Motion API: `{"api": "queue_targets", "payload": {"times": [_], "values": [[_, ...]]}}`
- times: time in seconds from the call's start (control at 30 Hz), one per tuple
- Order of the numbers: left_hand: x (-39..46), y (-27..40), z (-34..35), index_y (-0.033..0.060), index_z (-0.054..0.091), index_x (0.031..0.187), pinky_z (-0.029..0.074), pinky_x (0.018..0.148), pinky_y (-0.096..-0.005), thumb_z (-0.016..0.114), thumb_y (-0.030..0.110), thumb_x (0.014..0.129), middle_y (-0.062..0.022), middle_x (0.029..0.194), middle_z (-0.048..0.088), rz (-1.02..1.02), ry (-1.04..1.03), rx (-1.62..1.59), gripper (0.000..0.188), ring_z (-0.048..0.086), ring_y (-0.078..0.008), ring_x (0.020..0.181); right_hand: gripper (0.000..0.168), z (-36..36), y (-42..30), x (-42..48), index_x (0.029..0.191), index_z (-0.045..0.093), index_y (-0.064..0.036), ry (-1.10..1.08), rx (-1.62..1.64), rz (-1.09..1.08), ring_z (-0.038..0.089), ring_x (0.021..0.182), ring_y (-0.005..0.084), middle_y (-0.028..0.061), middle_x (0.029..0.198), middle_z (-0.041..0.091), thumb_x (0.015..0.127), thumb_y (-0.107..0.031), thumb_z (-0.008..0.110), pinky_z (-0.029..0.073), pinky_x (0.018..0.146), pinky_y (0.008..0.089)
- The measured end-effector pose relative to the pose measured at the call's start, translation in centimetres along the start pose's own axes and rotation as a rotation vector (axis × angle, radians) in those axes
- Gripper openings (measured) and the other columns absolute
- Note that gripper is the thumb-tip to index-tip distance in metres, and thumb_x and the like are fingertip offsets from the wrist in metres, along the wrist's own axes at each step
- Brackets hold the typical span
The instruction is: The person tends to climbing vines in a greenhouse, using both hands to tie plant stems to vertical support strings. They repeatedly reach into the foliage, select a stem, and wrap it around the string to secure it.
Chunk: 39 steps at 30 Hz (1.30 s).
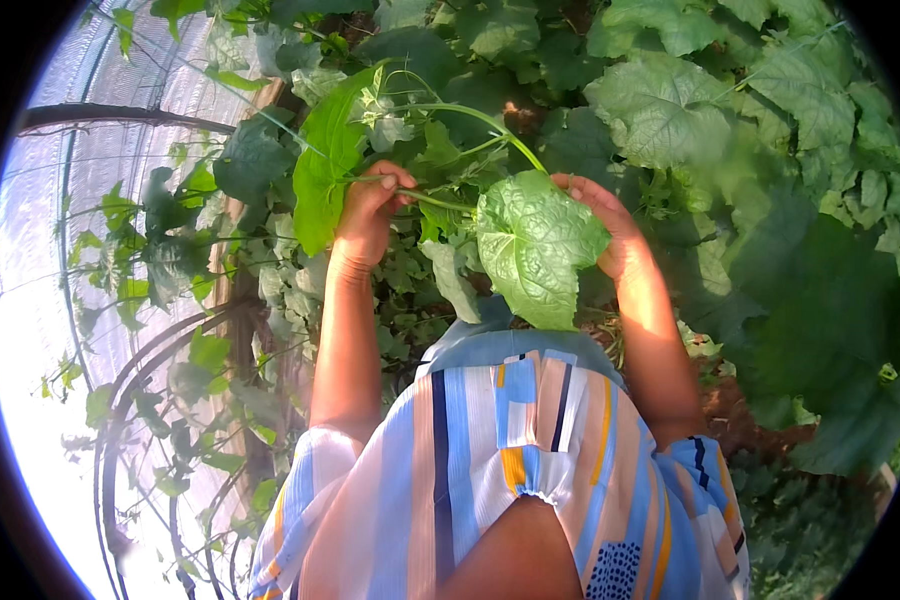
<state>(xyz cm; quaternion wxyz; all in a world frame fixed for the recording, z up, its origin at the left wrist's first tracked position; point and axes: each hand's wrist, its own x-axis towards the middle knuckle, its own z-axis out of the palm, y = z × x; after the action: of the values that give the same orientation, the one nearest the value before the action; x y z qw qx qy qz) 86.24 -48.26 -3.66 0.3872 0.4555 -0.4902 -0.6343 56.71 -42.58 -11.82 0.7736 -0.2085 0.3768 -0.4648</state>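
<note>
My left hand [375, 210] pinches a thin green stem [439, 201] of a climbing vine between thumb and fingers. That stem runs right towards a broad, sunlit lobed leaf [540, 247] hanging between my hands. Beside the left hand, a second bright leaf [328, 157] stands edge-up. My right hand [611, 225] has its fingertips at a thicker vine shoot [521, 150], where the shoot passes behind the broad leaf. Part of that grip is hidden by the leaf. From there the shoot arches up and left, ending in a young tip [375, 101] with curling tendrils.
Dense vine foliage [660, 112] surrounds my hands, with large dark leaves [832, 337] close on the right. At left, pale netting [52, 225] hangs behind a wooden post [236, 262] and dark curved hoses [116, 420]. A thin string [217, 79] slants down towards the left-hand leaf.
</note>
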Motion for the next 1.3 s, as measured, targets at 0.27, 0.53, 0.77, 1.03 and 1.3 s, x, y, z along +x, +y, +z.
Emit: {"api": "queue_targets", "payload": {"times": [0.27, 0.53, 0.77, 1.03, 1.3], "values": [[10.7, -5.5, 4.0, 0.0014, 0.059, 0.102, 0.041, 0.084, -0.0265, 0.060, 0.021, 0.087, -0.0037, 0.093, 0.063, -0.033, 0.041, 0.361, 0.025, 0.054, -0.0113, 0.088, 0.049, 2.5, -9.0, -5.3, 0.124, 0.049, -0.002, 0.033, -0.437, -0.371, 0.051, 0.105, 0.0147, 0.0045, 0.118, 0.054, 0.078, -0.004, 0.066, 0.042, 0.090, 0.0271], [15.9, -8.5, 10.7, 0.0013, 0.054, 0.117, 0.040, 0.094, -0.0396, 0.068, 0.036, 0.075, -0.0193, 0.119, 0.054, 0.216, 0.380, 1.012, 0.056, 0.050, -0.0347, 0.111, 0.049, 1.7, -5.8, -5.2, 0.123, 0.050, -0.003, 0.318, -0.583, -0.503, 0.048, 0.107, 0.0160, 0.0060, 0.120, 0.051, 0.078, -0.007, 0.068, 0.044, 0.089, 0.0289], [4.2, -4.9, 10.2, 0.0058, 0.061, 0.094, 0.045, 0.081, -0.0352, 0.062, 0.013, 0.079, -0.0103, 0.098, 0.062, 0.306, 0.038, 0.816, 0.017, 0.056, -0.0286, 0.092, 0.052, 2.0, -0.5, -3.8, 0.124, 0.048, -0.001, 0.337, -0.565, -0.430, 0.049, 0.111, 0.0191, 0.0097, 0.122, 0.051, 0.077, -0.008, 0.069, 0.042, 0.094, 0.0330], [1.9, -8.0, 11.2, 0.0021, 0.060, 0.106, 0.048, 0.074, -0.0316, 0.067, 0.018, 0.075, -0.0119, 0.090, 0.060, 0.014, -0.218, 0.607, 0.035, 0.059, -0.0219, 0.080, 0.039, 4.0, 0.4, -3.0, 0.115, 0.051, 0.001, 0.302, -0.685, -0.498, 0.055, 0.103, 0.0173, 0.0105, 0.112, 0.055, 0.079, 0.000, 0.064, 0.047, 0.088, 0.0305], [2.7, -9.6, 12.6, 0.0035, 0.064, 0.097, 0.046, 0.069, -0.0251, 0.065, 0.015, 0.080, -0.0019, 0.076, 0.061, -0.178, -0.362, 0.075, 0.020, 0.055, -0.0093, 0.071, 0.021, 5.0, -2.0, -5.0, 0.093, 0.057, -0.004, 0.353, -1.390, -0.661, 0.061, 0.078, 0.0257, 0.0110, 0.087, 0.062, 0.074, 0.000, 0.065, 0.049, 0.067, 0.0327]]}}
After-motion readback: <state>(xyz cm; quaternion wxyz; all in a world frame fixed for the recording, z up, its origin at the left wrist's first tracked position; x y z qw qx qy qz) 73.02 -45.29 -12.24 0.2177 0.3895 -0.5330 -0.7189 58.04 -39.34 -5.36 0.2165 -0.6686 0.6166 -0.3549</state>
